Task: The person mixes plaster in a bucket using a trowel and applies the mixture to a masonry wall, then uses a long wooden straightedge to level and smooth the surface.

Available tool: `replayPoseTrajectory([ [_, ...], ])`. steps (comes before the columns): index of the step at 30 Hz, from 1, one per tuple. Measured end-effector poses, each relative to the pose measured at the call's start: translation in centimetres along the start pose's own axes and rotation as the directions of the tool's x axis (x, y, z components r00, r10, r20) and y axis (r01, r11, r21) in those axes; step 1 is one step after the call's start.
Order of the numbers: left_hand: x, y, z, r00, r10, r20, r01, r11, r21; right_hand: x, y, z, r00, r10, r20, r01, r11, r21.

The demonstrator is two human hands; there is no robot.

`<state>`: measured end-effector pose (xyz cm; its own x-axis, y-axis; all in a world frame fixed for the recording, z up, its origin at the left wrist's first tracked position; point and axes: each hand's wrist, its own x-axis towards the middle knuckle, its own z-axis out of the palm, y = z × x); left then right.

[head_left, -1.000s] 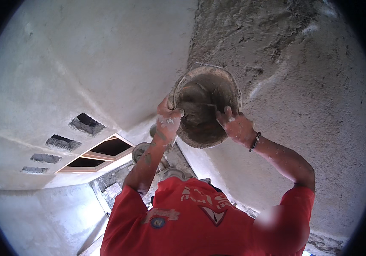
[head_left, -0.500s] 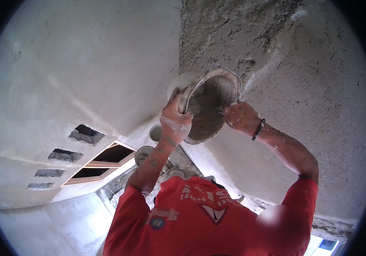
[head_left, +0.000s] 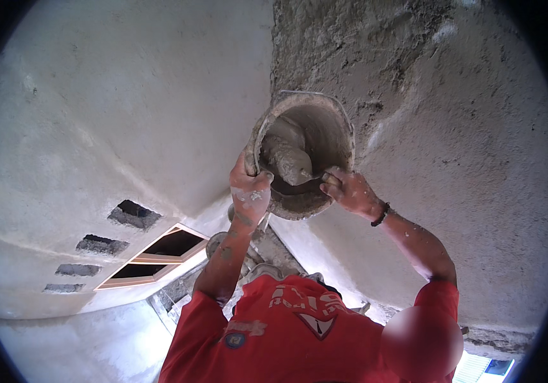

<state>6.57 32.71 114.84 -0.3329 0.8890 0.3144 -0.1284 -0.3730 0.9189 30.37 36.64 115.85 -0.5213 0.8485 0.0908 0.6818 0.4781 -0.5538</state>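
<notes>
A mortar-crusted bucket point(head_left: 333, 131) is raised in front of the wall, its mouth facing me. My left hand point(head_left: 250, 190) is closed round its left rim, with grey smears on the skin. My right hand point(head_left: 350, 191) is closed on the short handle of a trowel point(head_left: 315, 176) at the lower right of the bucket's mouth. Wet grey mortar point(head_left: 290, 158) lies in a thick lump inside the bucket, at the end of the trowel's thin shank. The lump hides the trowel's blade.
Rough, uneven plaster point(head_left: 344, 45) covers the upper right surface; a smoother plastered wall point(head_left: 159, 83) spans the left. Several rectangular holes point(head_left: 135, 214) and a wooden frame point(head_left: 181, 236) with dark openings sit at the lower left.
The bucket has shifted slightly left and turned, showing more of its inside. My right hand has moved left and down, and the mortar lump now shows.
</notes>
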Motion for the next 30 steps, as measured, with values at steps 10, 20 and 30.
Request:
replayPoseTrajectory([
  [10,1.2,1.0,-0.4,0.993,0.107,-0.051,-0.117,0.952,-0.284,2.5,-1.1,-4.9,0.974,-0.184,-0.129,0.149,0.958,-0.244],
  [20,-0.8,-0.6,-4.9,0.96,-0.001,-0.28,-0.038,0.99,-0.133,2.6,-16.1,-18.3,0.925,-0.367,0.092,0.369,0.93,0.006],
  [30,-7.0,-2.7,-3.9,0.946,0.156,-0.283,-0.156,0.988,0.022,6.5,-4.7,-32.5,0.847,-0.527,-0.076,0.53,0.847,0.035],
])
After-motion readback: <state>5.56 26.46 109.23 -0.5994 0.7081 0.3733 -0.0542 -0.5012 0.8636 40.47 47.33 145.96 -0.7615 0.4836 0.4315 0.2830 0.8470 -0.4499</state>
